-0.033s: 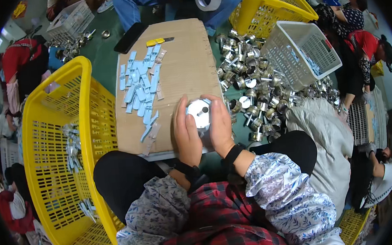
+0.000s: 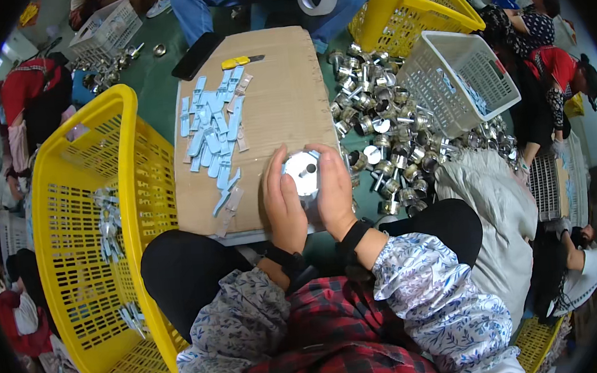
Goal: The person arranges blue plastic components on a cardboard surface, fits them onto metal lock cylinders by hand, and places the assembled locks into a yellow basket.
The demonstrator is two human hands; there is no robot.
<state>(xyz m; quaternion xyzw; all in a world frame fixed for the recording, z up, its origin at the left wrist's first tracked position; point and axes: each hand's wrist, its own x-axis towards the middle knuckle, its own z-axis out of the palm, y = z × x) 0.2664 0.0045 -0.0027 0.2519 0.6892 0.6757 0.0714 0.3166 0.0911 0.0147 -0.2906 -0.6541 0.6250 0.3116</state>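
Here, a large yellow basket (image 2: 130, 165) stands left of the cardboard-covered worktop (image 2: 283, 82). Over the worktop's near right part, the left hand (image 2: 285, 205) and right hand (image 2: 335, 194) cup a round metal piece (image 2: 300, 175) between them, fingers (image 2: 330, 166) parted only to its width. Likely stiff, fairly heavy and slippery, it should be held around the rim

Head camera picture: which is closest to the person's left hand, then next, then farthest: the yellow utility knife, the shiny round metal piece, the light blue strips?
1. Shiny round metal piece: held between the left hand and right hand.
2. Light blue strips: ahead-left, on the cardboard.
3. Yellow utility knife: beyond the strips, near the cardboard's far end.
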